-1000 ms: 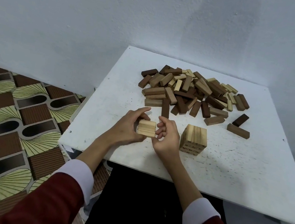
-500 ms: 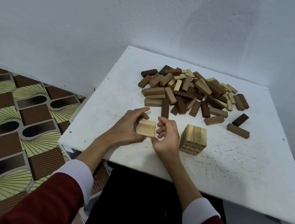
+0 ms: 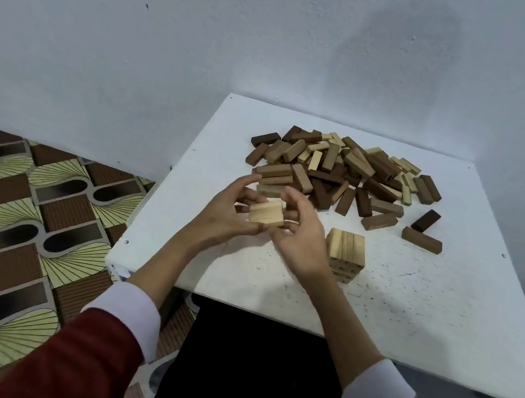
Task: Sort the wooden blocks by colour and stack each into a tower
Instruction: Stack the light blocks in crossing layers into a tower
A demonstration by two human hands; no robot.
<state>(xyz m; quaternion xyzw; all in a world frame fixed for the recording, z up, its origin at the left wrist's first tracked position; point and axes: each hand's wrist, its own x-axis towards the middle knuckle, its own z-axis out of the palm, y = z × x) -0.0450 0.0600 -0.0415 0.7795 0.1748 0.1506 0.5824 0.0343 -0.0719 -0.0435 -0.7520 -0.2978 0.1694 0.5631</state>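
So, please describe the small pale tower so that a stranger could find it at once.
On the white table, look nearer than the loose pile. The pale tower stands just beside the right hand. It is the only tidy stack standing on the table itself, all light wood, unlike the pale blocks held between both hands.

No text, label, brand, number or sign could be read anywhere in the head view.

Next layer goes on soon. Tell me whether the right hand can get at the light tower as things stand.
Probably yes: the light tower stands just beside the right hand with nothing between, but that hand helps grip the pale blocks.
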